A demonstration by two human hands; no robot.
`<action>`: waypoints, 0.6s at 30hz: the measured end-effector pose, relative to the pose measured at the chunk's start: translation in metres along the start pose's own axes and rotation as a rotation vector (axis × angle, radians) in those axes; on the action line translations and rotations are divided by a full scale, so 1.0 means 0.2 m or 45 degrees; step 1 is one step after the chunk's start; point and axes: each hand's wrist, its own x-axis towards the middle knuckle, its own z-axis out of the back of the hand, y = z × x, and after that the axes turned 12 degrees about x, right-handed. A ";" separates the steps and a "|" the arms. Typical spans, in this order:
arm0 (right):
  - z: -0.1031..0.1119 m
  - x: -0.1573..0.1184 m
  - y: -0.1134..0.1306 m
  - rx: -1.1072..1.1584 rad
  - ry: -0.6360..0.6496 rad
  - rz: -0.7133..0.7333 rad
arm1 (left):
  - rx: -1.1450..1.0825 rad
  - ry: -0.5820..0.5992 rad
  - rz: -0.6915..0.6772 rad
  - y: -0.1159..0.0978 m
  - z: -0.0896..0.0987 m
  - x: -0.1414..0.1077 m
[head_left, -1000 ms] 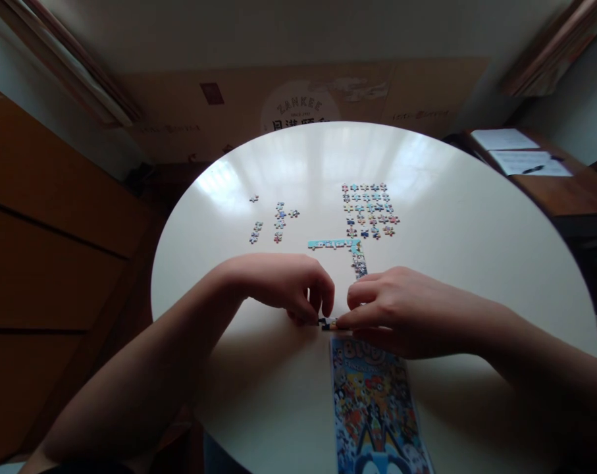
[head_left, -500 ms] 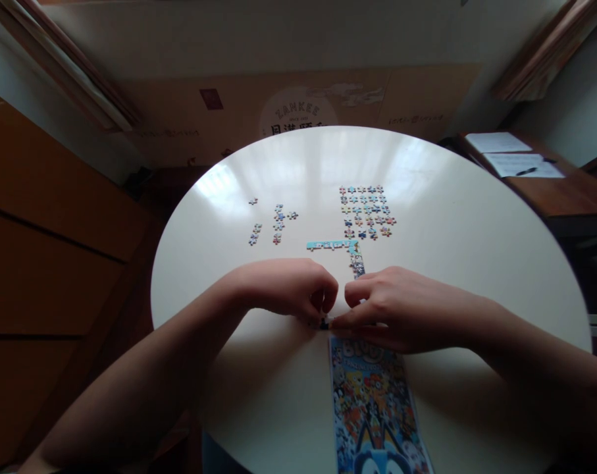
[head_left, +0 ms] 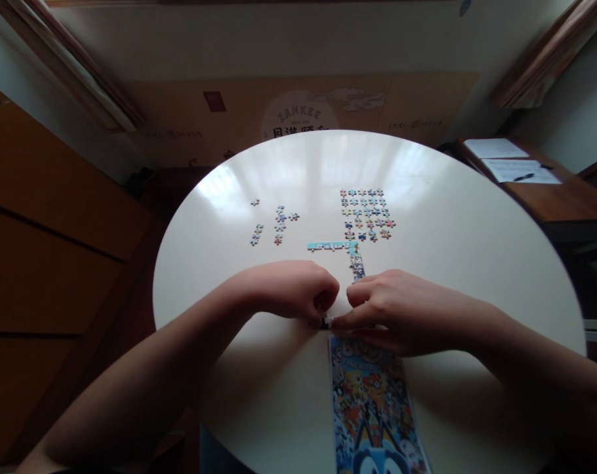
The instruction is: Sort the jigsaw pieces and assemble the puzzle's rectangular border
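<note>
My left hand (head_left: 305,289) is closed in a pinch on a small dark jigsaw puzzle piece (head_left: 324,323) at the table's near middle. My right hand (head_left: 391,309) is curled low beside it, thumb and fingers on the bottom end of the puzzle, and it largely hides what it grips. Behind the hands lies a joined puzzle edge: a light-blue top strip (head_left: 328,246) that turns down at the right into a side strip (head_left: 357,264), whose lower part runs under my right hand. A colourful picture sheet (head_left: 377,408) with cartoon characters lies just in front of the hands.
Loose puzzle pieces (head_left: 367,212) stand in rows at the back right of the round white table (head_left: 204,230). Several more pieces (head_left: 280,224) lie further left. Papers and a pen rest on a wooden side table (head_left: 565,197) at the right.
Both hands stay almost where they were, the left fingers curled slightly tighter at the piece. The whole view has shifted a little; the laid-out pieces keep their places.
</note>
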 end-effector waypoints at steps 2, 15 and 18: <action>0.00 0.00 0.00 0.008 0.000 -0.003 | -0.028 0.015 -0.037 0.02 0.01 0.00; 0.00 0.00 0.00 0.060 0.005 -0.013 | -0.093 0.190 0.079 0.11 0.06 -0.04; 0.00 0.00 0.00 0.060 0.004 -0.005 | -0.038 0.177 0.104 0.09 0.05 -0.04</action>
